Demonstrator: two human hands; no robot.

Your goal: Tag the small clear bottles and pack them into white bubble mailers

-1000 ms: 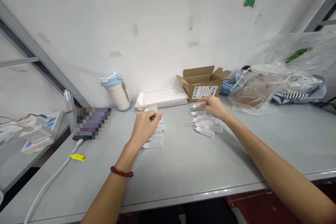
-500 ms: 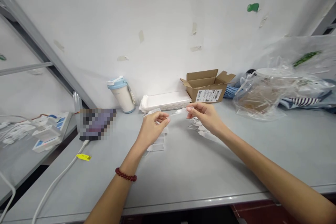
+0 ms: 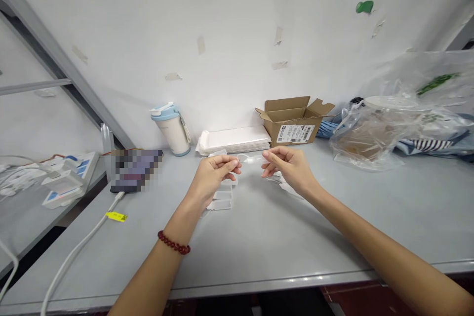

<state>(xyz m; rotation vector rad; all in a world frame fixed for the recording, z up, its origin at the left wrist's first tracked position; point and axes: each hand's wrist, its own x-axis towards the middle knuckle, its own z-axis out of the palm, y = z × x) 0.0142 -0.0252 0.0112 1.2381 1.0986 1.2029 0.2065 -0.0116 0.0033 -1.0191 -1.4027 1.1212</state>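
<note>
My left hand and my right hand are raised a little above the grey table, fingertips facing each other. Between them they pinch a small clear plastic piece, one hand at each end. Under my left hand lies a stack of clear plastic caps. Beneath my right hand sits a row of clear plastic tubes, mostly hidden by the hand. A red bead bracelet is on my left wrist.
Against the wall stand a blue-lidded cup, a stack of white trays and an open cardboard box. Plastic bags fill the right. A phone with white cable and a power strip lie left.
My right hand lifted a clear piece from the row of tubes and brought it toward my left hand. Both hands now meet over the middle, pinching it together.
</note>
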